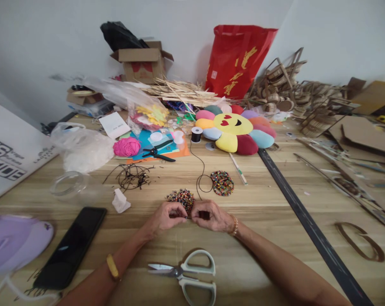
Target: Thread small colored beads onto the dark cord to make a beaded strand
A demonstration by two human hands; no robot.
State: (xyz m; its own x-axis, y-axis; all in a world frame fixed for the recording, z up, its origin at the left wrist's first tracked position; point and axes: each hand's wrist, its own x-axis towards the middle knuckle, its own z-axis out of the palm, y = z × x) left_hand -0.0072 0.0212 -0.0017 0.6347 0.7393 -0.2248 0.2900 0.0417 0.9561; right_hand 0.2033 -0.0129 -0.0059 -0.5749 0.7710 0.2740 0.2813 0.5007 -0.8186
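Note:
Both my hands rest on the wooden table [262, 208], fingertips meeting in a pinch. My left hand [165, 216] and my right hand [211, 216] pinch a thin black cord [196, 170] that runs up to a black thread spool [196, 134]. A pile of multicoloured beads [181, 197] lies just beyond my fingers. A finished beaded bracelet coil [222, 183] sits to the right of it. White-handled scissors [187, 274] lie near the table's front edge between my forearms.
A black phone [71, 245] lies at the left, near a crumpled tissue [120, 201] and black cord scraps [131, 176]. A long black ruler [307, 223] runs diagonally at right. A flower cushion [233, 129], red bag [238, 59], boxes and cardboard pieces crowd the back.

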